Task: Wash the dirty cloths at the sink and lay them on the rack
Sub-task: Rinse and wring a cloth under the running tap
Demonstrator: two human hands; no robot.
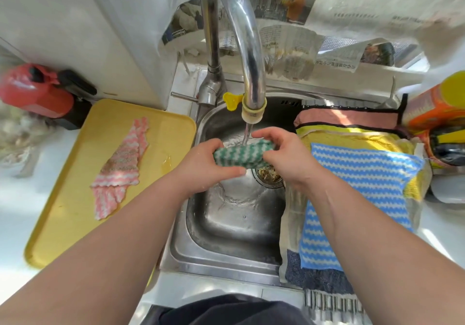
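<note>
A rolled green-and-white striped cloth [242, 155] is held over the steel sink [226, 236], under water running from the tap [251, 113]. My left hand [211, 166] grips its left end and my right hand [284, 153] grips its right end. A pink-and-white cloth [120, 171] with dark specks lies on the yellow tray [63, 224] at the left. On the rack [329, 302] at the right lie a blue-and-white cloth [352, 198], a yellow cloth [352, 138] and a pink cloth [347, 117].
A drain strainer [269, 176] holds food scraps. A red container [35, 90] stands at the far left. An orange bottle with a yellow cap [437, 105] stands at the far right. Newspaper [289, 35] covers the wall behind the tap.
</note>
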